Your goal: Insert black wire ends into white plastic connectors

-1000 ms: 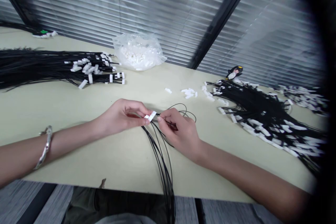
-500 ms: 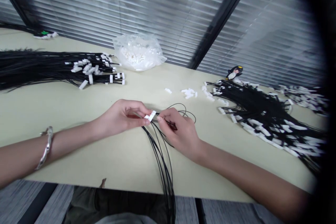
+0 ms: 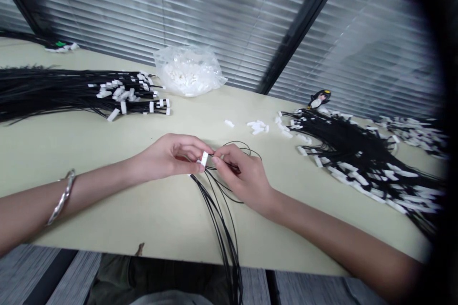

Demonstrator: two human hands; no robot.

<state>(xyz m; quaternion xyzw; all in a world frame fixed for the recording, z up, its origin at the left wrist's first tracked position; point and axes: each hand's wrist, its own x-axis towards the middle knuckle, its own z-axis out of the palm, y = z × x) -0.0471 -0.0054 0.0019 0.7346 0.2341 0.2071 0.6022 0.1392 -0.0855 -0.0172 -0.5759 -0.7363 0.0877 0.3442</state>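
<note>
A small white connector (image 3: 204,158) is pinched between thumb and forefinger of the left hand (image 3: 168,156), above the middle of the tabletop (image 3: 107,152). The right hand (image 3: 243,178) is met with it fingertip to fingertip — its grip closed on a thin black wire (image 3: 218,200) right at the connector. A bundle of such wires is seen running from the hands over the near tabletop edge and down out of view.

Open room is found in front of the hands and to their left; the near edge lies close under the forearms.

Counted: one clear bag of white connectors (image 3: 188,70) near the far edge, one pile of finished wires (image 3: 71,90) at far left, another pile (image 3: 361,157) at right, well apart. A scatter of loose connectors (image 3: 256,127) lies between — number not told. One penguin figure (image 3: 319,98). One bracelet (image 3: 61,196) on the left wrist.
</note>
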